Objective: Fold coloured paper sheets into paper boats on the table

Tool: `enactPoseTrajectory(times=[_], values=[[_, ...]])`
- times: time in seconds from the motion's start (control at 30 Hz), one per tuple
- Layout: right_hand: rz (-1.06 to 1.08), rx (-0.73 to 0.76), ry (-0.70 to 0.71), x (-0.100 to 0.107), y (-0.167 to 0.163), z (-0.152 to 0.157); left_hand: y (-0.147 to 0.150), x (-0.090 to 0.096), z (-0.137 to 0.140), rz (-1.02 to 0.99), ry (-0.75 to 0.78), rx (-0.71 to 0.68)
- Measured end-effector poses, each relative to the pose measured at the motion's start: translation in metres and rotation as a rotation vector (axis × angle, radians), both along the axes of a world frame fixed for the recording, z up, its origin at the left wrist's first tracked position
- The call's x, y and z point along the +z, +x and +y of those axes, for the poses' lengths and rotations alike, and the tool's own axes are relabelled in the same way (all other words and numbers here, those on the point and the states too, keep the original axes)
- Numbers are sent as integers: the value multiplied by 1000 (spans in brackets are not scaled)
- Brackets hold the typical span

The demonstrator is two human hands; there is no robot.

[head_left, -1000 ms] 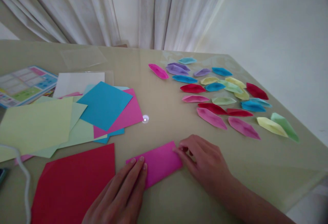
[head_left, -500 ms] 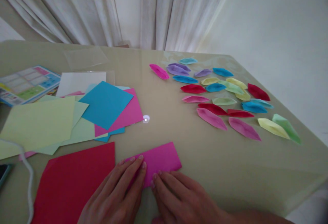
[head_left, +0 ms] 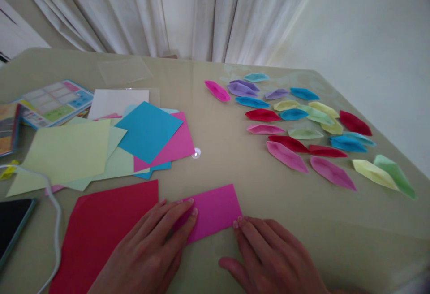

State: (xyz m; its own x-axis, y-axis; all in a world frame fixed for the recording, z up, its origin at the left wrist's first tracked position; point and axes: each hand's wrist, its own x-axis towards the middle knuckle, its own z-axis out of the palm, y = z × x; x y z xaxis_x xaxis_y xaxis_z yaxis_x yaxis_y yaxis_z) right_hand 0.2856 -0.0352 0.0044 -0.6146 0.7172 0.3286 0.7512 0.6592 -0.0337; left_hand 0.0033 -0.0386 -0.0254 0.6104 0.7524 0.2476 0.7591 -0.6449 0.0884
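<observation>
A folded magenta paper rectangle [head_left: 215, 211] lies flat on the table in front of me. My left hand [head_left: 151, 242] rests over its left end, fingers stretched out and pressing it down. The fingertips of my right hand [head_left: 268, 251] touch its lower right corner; the fingers are extended and the thumb stands apart. Left of the folded paper, a red sheet [head_left: 104, 226] lies partly beneath my left hand.
Loose sheets, a blue one [head_left: 151, 130] and a pale yellow one [head_left: 74, 150] among them, spread at the left. Several small folded paper boats [head_left: 262, 114] cover the right side. A white cable [head_left: 58, 222] runs beside a phone [head_left: 15, 222]. A small clear disc [head_left: 196, 153] lies mid-table.
My right hand has slid right along the folded paper's near edge to its corner, and its thumb has spread. My left hand stays on the paper. The view has shifted left.
</observation>
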Motion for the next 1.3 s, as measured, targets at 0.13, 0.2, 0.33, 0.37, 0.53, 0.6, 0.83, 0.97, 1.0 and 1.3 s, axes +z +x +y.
enactPoseTrajectory(times=[0.13,0.2,0.33,0.37,0.53,0.6,0.83,0.97,1.0,1.3], values=[[6,6,-62,2,0,2,-6,7,3,-6,-8,-31],[22,16,-93,3,0,4,-7,11,5,-20,-1,-48],[59,46,-122,3,1,9,-5,14,5,-43,-12,-49],[68,53,-126,2,1,11,-3,14,5,-41,-17,-39],[88,67,-125,-3,-2,18,8,7,4,-51,25,22],[96,71,-111,-4,-2,21,9,4,3,-33,49,13],[122,87,-108,-5,-4,26,9,5,2,-58,85,-1],[105,148,-152,-9,-5,27,10,9,3,-85,129,8],[99,163,-163,-10,-5,27,9,9,4,-85,138,4],[100,232,-209,-10,-6,29,13,16,6,-114,149,5]])
